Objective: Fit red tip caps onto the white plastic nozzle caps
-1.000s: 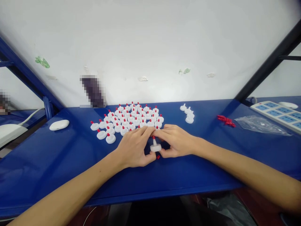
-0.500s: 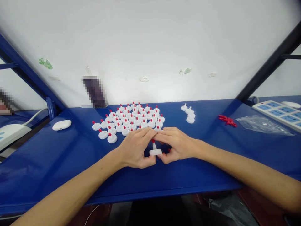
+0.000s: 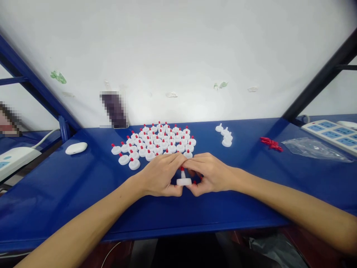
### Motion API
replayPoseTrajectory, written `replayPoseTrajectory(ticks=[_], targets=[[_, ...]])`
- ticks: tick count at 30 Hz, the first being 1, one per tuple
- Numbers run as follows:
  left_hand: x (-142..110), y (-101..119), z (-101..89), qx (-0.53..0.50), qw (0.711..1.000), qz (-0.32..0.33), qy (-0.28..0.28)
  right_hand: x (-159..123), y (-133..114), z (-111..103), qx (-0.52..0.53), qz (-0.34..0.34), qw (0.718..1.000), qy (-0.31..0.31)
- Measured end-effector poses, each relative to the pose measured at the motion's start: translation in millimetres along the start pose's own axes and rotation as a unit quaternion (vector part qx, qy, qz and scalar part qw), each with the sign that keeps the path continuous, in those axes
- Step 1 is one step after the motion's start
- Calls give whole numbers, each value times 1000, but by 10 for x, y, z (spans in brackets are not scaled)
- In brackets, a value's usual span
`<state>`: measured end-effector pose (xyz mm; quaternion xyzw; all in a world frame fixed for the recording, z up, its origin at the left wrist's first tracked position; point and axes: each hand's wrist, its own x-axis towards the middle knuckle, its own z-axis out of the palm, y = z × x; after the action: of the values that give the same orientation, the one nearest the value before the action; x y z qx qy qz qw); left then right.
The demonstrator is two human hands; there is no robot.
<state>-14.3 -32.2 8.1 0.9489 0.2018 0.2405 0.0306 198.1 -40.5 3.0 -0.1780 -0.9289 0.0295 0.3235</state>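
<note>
Between my two hands is a white nozzle cap (image 3: 184, 181) with a red tip, upright above the blue table. My left hand (image 3: 164, 175) is closed on it, fingers over the red tip and thumb under the white base. My right hand (image 3: 208, 173) grips it from the other side in the same way. Small red tips (image 3: 195, 182) show beside my right fingers, partly hidden. Just beyond my hands stands a group of white nozzle caps with red tips (image 3: 150, 145). Several white nozzle caps without red tips (image 3: 227, 140) sit further right.
A pile of red tips (image 3: 272, 144) lies right of centre, beside a clear plastic bag (image 3: 315, 149). A power strip (image 3: 334, 132) is at the far right, another (image 3: 16, 160) at the far left. A white rounded case (image 3: 76, 148) lies on the left of the blue table (image 3: 69, 193).
The whole view has shifted slightly. Both hands keep nearly the same grip on the nozzle cap, and my left thumb has moved a little under its base.
</note>
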Motion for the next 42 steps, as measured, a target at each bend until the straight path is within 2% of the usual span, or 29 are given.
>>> replayPoseTrajectory(ticks=[8,14,17,20,24,30,32,34,36,39,42], targets=[[-35,-25,36,4,1000,-24,-3,-47,99,15,-56,-29,998,18],[-22,-26,-46,-60,996,-37,-55,-78,250,-32,-62,-31,998,-6],[-17,-24,-48,-88,994,-47,-34,-84,271,-39,-81,-23,996,-11],[-18,-8,-11,-78,995,-63,2,-79,249,-33,-126,-41,991,-14],[-17,9,22,-46,996,-40,65,-58,204,-54,-182,-53,982,-3],[-27,-113,-28,102,982,-9,156,-49,244,-171,-192,19,976,-102],[-35,-151,-41,108,980,-18,163,-53,294,-267,-199,52,973,-100],[-41,-156,-33,84,986,-19,142,-68,372,-419,-224,124,960,-111],[-40,-128,-5,57,994,4,98,-103,485,-603,-244,234,929,-153],[-23,-62,47,48,998,45,22,-188,682,-817,-294,400,853,-160],[-7,-28,72,56,997,58,1,-264,803,-860,-310,472,797,-214]])
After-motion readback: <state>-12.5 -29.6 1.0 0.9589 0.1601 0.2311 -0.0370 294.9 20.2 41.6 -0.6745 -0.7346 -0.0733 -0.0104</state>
